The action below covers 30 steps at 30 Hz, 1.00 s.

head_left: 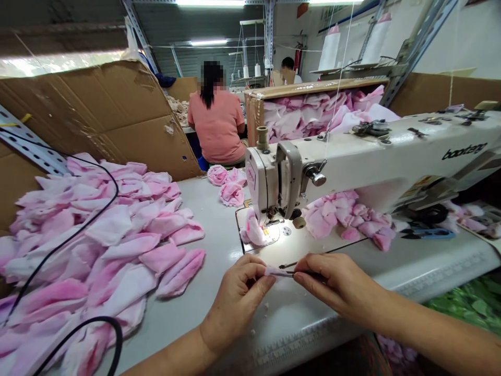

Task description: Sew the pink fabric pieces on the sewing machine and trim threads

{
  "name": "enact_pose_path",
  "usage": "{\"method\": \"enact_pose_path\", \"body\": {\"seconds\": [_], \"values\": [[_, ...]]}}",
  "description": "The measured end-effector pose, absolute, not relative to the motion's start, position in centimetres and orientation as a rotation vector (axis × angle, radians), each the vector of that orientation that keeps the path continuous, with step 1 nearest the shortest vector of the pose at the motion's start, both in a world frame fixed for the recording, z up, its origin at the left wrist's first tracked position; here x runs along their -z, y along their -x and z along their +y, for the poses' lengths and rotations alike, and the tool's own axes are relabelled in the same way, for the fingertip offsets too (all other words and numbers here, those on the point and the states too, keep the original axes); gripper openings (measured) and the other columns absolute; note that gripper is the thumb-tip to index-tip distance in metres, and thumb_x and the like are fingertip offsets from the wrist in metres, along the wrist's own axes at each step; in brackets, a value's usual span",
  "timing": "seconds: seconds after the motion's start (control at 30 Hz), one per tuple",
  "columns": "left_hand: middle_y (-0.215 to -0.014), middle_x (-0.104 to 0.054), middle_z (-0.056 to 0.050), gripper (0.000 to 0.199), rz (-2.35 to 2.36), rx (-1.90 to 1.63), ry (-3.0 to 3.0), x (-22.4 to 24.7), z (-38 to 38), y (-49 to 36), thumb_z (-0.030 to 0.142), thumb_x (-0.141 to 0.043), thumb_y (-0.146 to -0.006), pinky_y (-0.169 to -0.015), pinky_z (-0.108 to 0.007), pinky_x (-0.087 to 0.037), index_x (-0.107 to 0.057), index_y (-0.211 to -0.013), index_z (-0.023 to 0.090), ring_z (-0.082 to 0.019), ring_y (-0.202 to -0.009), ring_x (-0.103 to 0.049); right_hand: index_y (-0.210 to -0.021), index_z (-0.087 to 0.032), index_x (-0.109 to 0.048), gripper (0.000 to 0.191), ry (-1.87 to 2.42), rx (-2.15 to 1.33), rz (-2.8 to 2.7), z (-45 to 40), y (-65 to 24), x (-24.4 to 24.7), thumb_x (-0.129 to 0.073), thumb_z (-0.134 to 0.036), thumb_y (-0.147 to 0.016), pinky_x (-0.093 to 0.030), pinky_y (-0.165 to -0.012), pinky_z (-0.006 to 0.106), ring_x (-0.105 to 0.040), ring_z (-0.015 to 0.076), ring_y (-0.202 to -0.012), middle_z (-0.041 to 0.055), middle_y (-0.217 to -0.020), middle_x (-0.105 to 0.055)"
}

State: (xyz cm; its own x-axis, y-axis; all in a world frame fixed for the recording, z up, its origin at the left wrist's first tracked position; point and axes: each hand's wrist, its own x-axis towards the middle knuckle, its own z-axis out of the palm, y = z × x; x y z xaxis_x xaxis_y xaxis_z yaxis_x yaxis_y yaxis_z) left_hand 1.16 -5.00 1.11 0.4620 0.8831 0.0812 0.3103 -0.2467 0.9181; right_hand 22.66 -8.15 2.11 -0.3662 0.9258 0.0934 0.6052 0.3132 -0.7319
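Note:
My left hand (246,290) pinches a small scrap of pale pink cloth (276,272) between thumb and fingers, just in front of the sewing machine (352,162). From the other side, my right hand (336,282) grips a slim dark metal tool (290,273) whose tip meets the cloth. It looks like tweezers, though most of it is hidden in my palm. A second thin dark prong (288,265) shows just above; whether it belongs to the same tool I cannot tell. Under the lit needle area sits a pink fabric piece (253,230).
Loose pink cloth pieces (117,235) heap on the left of the table, with a black cable (78,230) across them. Rolled pink rosettes (230,193) lie behind the needle. Blue-handled snips (430,233) rest at right. A person in a coral shirt (216,125) sits beyond.

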Motion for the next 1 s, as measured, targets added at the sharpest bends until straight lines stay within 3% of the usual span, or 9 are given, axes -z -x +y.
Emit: {"method": "enact_pose_path", "body": {"seconds": [0.2, 0.4, 0.57, 0.63, 0.77, 0.83, 0.87, 1.0], "values": [[-0.086, -0.058, -0.004, 0.02, 0.962, -0.676, -1.9, -1.6, -4.1, -0.4, 0.028, -0.055, -0.09, -0.064, -0.023, -0.045, -0.065, -0.077, 0.016, -0.013, -0.074, -0.055, -0.087, -0.016, -0.063, 0.02, 1.283, -0.85, -2.07, -7.8, -22.8, -1.5, -0.047, -0.026, -0.095, -0.037, -0.061, 0.023, -0.055, 0.0119, -0.066, 0.0019, -0.075, -0.064], [-0.102, -0.06, -0.008, 0.016, 0.85, -0.842, -2.682, -1.5, 0.5, 1.6, 0.017, -0.046, -0.095, -0.084, -0.031, -0.05, -0.062, -0.095, 0.018, -0.018, -0.096, -0.058, -0.078, -0.016, -0.06, 0.025, 1.332, -0.802, -2.153, -6.7, -23.0, -1.4, -0.047, -0.026, -0.096, -0.037, -0.062, 0.025, -0.053, 0.0126, -0.064, 0.0013, -0.071, -0.061], [-0.098, -0.06, -0.01, 0.021, 0.866, -0.722, -3.112, -1.3, 3.7, 2.0, 0.014, -0.04, -0.096, -0.074, -0.033, -0.052, -0.061, -0.097, 0.016, -0.02, -0.088, -0.056, -0.086, -0.016, -0.064, 0.018, 1.25, -0.794, -2.291, -5.6, -22.0, -1.8, -0.049, -0.022, -0.094, -0.043, -0.071, 0.027, -0.06, 0.0163, -0.077, 0.0041, -0.081, -0.066], [-0.092, -0.059, -0.009, 0.021, 0.846, -0.684, -3.177, -1.5, 4.3, 2.0, 0.015, -0.04, -0.095, -0.071, -0.033, -0.05, -0.061, -0.089, 0.016, -0.02, -0.082, -0.055, -0.086, -0.016, -0.065, 0.018, 1.137, -0.795, -2.327, -5.1, -21.5, -2.2, -0.05, -0.02, -0.094, -0.045, -0.083, 0.027, -0.063, 0.0177, -0.092, 0.0065, -0.09, -0.069], [-0.085, -0.059, -0.008, 0.021, 0.716, -0.75, -3.24, -2.1, 4.6, 1.9, 0.013, -0.044, -0.091, -0.066, -0.032, -0.048, -0.059, -0.076, 0.016, -0.02, -0.075, -0.053, -0.091, -0.013, -0.066, 0.016, 0.946, -0.631, -2.438, -3.5, -20.6, -2.7, -0.052, -0.022, -0.094, -0.032, -0.106, 0.026, -0.047, 0.0171, -0.127, 0.0122, -0.115, -0.066], [-0.089, -0.061, -0.008, 0.015, 0.547, -0.823, -3.268, -2.3, 4.5, 1.9, 0.014, -0.048, -0.089, -0.072, -0.033, -0.048, -0.063, -0.086, 0.017, -0.021, -0.081, -0.057, -0.092, -0.011, -0.067, 0.02, 0.845, -0.484, -2.571, -2.6, -20.4, -2.7, -0.051, -0.022, -0.095, -0.023, -0.112, 0.027, -0.042, 0.0168, -0.132, 0.0104, -0.097, -0.071], [-0.09, -0.063, -0.007, 0.016, 0.413, -0.881, -3.292, -2.3, 4.4, 1.9, 0.013, -0.049, -0.089, -0.074, -0.033, -0.048, -0.064, -0.089, 0.018, -0.02, -0.082, -0.058, -0.092, -0.011, -0.067, 0.021, 0.789, -0.412, -2.626, -2.1, -20.4, -2.6, -0.051, -0.023, -0.095, -0.02, -0.114, 0.027, -0.039, 0.0175, -0.134, 0.0106, -0.097, -0.071], [-0.084, -0.068, -0.004, 0.02, 0.165, -1.08, -3.297, -1.5, 4.1, 2.2, 0.012, -0.048, -0.089, -0.085, -0.031, -0.047, -0.066, -0.091, 0.019, -0.017, -0.083, -0.063, -0.1, -0.013, -0.064, 0.019, 0.659, -0.297, -2.757, -0.5, -20.2, -2.4, -0.053, -0.028, -0.094, -0.023, -0.112, 0.026, -0.046, 0.0178, -0.127, 0.0102, -0.116, -0.065]]}}
